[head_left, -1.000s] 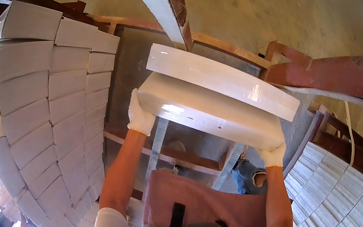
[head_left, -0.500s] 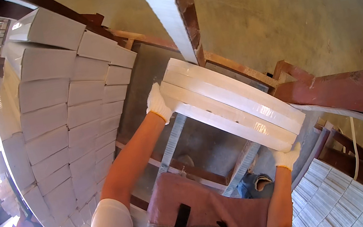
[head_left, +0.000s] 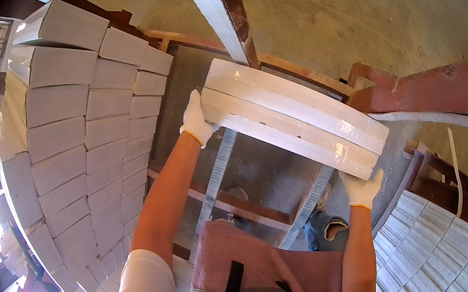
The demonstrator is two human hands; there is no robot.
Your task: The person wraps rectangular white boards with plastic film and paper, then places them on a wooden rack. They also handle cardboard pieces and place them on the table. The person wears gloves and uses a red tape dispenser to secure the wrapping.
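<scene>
A long white carton (head_left: 297,113) lies slantwise across striped rails in front of me, with lengthwise seams and shiny clear tape near its right end. Whether it is one carton or several thin ones together I cannot tell. My left hand (head_left: 196,122), in a white knitted glove, presses on the carton's left end, fingers fairly straight along it. At the opposite end, my right hand (head_left: 361,188), gloved alike, cups the near right corner with the thumb sticking out. Both arms reach forward around the carton, which spans the space between the hands.
A tall stack of white cartons (head_left: 57,139) rises on my left. Striped rails (head_left: 216,171) and a brown crossbar (head_left: 245,206) run beneath the carton. A post (head_left: 219,11) stands beyond it; a reddish-brown beam (head_left: 444,93) juts in from the right. Pale bundled pieces (head_left: 432,242) lie at lower right.
The whole view has shifted slightly, so most things sit higher in the picture. The carton stays on the rails between both hands, with little visible movement of its own.
</scene>
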